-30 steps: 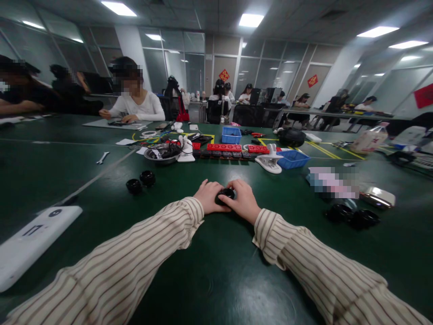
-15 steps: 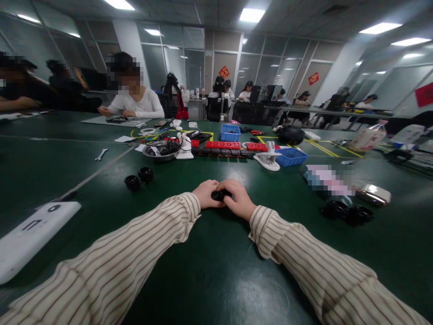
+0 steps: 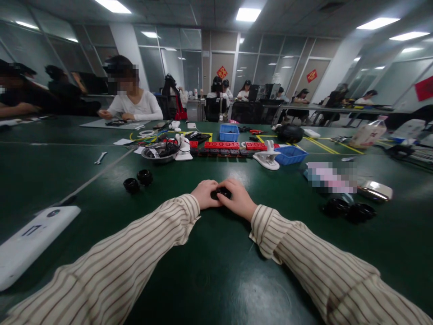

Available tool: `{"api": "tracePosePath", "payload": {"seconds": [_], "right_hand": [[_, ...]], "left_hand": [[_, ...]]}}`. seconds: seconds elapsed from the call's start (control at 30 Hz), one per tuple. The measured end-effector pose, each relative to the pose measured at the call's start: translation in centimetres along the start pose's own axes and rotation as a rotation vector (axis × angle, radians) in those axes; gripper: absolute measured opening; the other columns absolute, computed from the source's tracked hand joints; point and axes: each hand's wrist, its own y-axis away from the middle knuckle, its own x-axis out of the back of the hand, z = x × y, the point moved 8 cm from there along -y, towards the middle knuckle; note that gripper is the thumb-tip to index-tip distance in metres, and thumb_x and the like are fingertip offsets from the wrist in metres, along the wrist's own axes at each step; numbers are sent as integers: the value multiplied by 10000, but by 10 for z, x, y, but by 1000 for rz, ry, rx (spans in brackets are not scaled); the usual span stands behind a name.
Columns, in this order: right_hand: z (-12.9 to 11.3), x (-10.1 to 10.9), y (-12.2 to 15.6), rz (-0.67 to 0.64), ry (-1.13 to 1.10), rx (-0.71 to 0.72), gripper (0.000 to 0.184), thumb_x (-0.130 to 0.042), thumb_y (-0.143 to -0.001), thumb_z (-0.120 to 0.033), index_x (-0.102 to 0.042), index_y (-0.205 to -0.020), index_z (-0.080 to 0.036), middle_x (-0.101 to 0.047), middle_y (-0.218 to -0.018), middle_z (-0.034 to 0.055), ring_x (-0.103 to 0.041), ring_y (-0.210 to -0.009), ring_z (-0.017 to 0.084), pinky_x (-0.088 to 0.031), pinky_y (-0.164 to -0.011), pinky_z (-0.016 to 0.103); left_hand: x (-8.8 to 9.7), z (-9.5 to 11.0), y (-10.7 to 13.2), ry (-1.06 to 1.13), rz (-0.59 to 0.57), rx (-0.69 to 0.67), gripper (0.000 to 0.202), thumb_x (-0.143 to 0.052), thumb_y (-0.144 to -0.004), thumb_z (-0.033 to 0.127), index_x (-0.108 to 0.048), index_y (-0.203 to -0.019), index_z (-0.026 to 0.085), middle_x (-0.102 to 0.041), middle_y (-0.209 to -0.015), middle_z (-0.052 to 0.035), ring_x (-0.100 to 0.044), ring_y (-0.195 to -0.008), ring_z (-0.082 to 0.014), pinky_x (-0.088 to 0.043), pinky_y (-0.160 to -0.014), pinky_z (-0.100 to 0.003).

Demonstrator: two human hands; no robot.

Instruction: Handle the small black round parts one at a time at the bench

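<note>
Between my two hands is a small, glossy black round piece (image 3: 222, 192), shaped like a little cup, low over the green table (image 3: 216, 271). My left hand (image 3: 204, 194) curls around its left side. My right hand (image 3: 239, 197) wraps the right side, thumb and fingers closed on it. Fingers cover much of the piece. Two similar black cup-like pieces, a front one (image 3: 131, 185) and a rear one (image 3: 145, 177), stand to the left. Another pair, a left one (image 3: 336, 207) and a right one (image 3: 361, 212), sits on the right.
Ahead lie a red-and-black power strip (image 3: 221, 145), a white clip stand (image 3: 268, 158), a blue bin (image 3: 291, 155) and a metal bowl (image 3: 158, 159) of cables. A white device (image 3: 37, 241) is at left, a shiny case (image 3: 375, 191) at right. A person in white (image 3: 144, 104) sits across.
Both hands stay around the black piece; my right fingers have shifted slightly and more of its round rim shows. The view has tilted a little.
</note>
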Motion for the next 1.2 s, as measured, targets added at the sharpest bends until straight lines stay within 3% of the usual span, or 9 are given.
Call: {"api": "tracePosePath", "payload": {"seconds": [0.23, 0.4, 0.47, 0.53, 0.63, 0.73, 1.0, 1.1, 1.2], "right_hand": [[-9, 0, 7, -51, -138, 113, 305, -383, -671, -61, -556, -894, -178, -596, -1015, 37, -539, -990, 155, -419, -908, 318], [-7, 4, 7, 18, -78, 59, 280, -492, -744, -196, -524, -1020, -159, -516, -1140, 96, -458, -1089, 230, -357, -952, 407], [0, 8, 6, 72, -9, -32, 329, -563, -758, -302, -514, -1042, -143, -507, -1088, 122, -458, -1040, 262, -369, -907, 436], [7, 8, 5, 93, 48, -113, 301, -596, -759, -347, -544, -969, -138, -518, -966, 108, -484, -932, 252, -400, -836, 419], [10, 5, 5, 77, 52, -137, 205, -596, -774, -305, -579, -887, -134, -511, -867, 84, -493, -852, 223, -419, -787, 385], [7, 5, 5, 40, -7, -96, 198, -566, -795, -252, -593, -952, -135, -516, -863, 74, -507, -834, 194, -436, -783, 351], [3, -1, 10, -101, -200, 56, 287, -374, -835, -138, -564, -1042, -196, -560, -1129, 37, -515, -1064, 157, -390, -951, 340], [6, -2, 10, -64, -199, 39, 275, -333, -846, -152, -562, -990, -198, -556, -1149, 29, -484, -1119, 173, -347, -989, 385], [7, 4, 11, 36, -155, 2, 241, -383, -860, -259, -527, -1038, -183, -509, -1189, 66, -443, -1140, 204, -330, -986, 406]], "left_hand": [[-4, -1, -1, 48, -47, -52, 259, -662, -685, 369, -642, -868, 187, -608, -954, -32, -551, -915, -210, -432, -845, -304], [-3, 1, 0, 25, -29, -36, 503, -708, -623, 468, -588, -1012, 173, -587, -1026, -64, -533, -951, -255, -416, -863, -364], [-1, 2, 0, 6, -5, -14, 584, -713, -594, 524, -571, -1021, 151, -584, -978, -78, -538, -915, -270, -421, -835, -390], [1, 3, 1, -11, 15, 0, 544, -702, -603, 541, -587, -957, 145, -580, -923, -77, -541, -878, -272, -420, -817, -401], [3, 4, 1, -22, 26, 10, 449, -692, -630, 523, -607, -876, 158, -579, -883, -63, -541, -851, -255, -419, -813, -388], [3, 2, 1, -16, 20, 14, 434, -697, -630, 525, -619, -853, 160, -582, -893, -56, -539, -853, -237, -425, -814, -358], [-3, -5, -1, 14, -45, -14, 484, -734, -606, 515, -636, -946, 185, -582, -922, -44, -531, -897, -219, -434, -822, -316], [-4, -4, -2, 15, -52, -27, 525, -721, -612, 531, -616, -989, 183, -582, -978, -58, -522, -934, -239, -421, -844, -345], [-1, -1, 0, 6, -34, -18, 599, -709, -604, 559, -577, -1041, 171, -576, -989, -64, -522, -929, -251, -419, -836, -367]]}}
